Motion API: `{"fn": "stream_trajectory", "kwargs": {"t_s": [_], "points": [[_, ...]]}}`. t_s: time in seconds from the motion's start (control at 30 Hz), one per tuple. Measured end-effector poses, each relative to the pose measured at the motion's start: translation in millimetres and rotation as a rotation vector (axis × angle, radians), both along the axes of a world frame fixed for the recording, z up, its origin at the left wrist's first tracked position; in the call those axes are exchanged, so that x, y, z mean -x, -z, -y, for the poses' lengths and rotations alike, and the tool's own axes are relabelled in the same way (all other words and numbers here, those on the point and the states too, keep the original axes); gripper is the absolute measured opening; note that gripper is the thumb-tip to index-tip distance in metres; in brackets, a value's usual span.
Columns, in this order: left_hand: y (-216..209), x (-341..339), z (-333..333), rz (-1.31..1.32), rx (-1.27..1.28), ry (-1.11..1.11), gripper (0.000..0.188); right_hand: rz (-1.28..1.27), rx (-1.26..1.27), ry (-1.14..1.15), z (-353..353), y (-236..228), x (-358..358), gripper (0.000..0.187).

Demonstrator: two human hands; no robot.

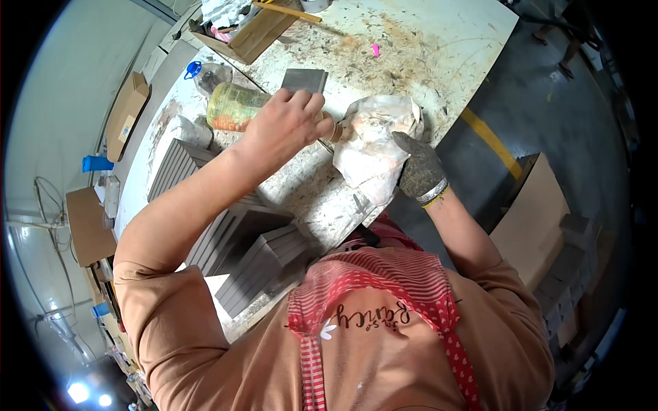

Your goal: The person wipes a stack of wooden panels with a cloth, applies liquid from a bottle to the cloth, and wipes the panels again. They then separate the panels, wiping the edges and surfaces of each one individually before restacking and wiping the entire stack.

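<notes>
Bare L hand (291, 120) wrapped round yellowish bottle (233, 107), bottle on its side w/ neck end by white cloth (373, 144). Gloved R hand (419, 168) grips cloth's R side, thumb on top, cloth above tabletop (439, 72) edge. Grey block (303, 80) just past L hand; grey slab stacks (260, 270) nearer torso.

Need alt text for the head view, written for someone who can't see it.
A person's bare left hand grips a yellowish bottle tipped sideways, its neck end at a stained white cloth held by the gloved right hand. Grey slabs are stacked nearby on a smudged white worktable.
</notes>
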State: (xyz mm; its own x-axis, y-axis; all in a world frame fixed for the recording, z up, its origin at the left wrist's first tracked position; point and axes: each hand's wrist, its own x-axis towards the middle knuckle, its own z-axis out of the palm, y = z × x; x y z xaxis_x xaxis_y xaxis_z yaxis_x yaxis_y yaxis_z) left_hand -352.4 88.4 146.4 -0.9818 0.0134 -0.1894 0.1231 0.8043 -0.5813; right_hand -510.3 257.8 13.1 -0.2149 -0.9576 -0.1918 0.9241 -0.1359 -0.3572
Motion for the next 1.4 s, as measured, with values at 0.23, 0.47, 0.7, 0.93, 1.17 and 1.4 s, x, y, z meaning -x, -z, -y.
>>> {"fn": "stream_trajectory", "kwargs": {"t_s": [0.23,0.47,0.7,0.93,1.17,1.4], "points": [[-10,10,-10,0.041,0.023,0.040,0.015,-0.040,0.049,0.051,2,-3,-2,0.062],[-12,17,-1,-0.024,0.003,0.034,0.023,0.096,0.023,0.155,3,18,5,0.051],[-3,19,-3,0.012,-0.193,-0.035,0.034,0.212,-0.120,0.005,13,21,-10,0.033],[18,-5,15,0.030,-0.280,-0.101,0.039,-0.125,-0.074,0.216,18,-5,-11,0.042],[28,-6,28,-0.061,-0.332,-0.082,0.037,0.017,0.008,0.016,21,1,-4,0.060],[28,7,92,-0.320,-0.611,-0.310,0.050,0.108,0.074,-0.093,43,4,-4,0.057]]}}
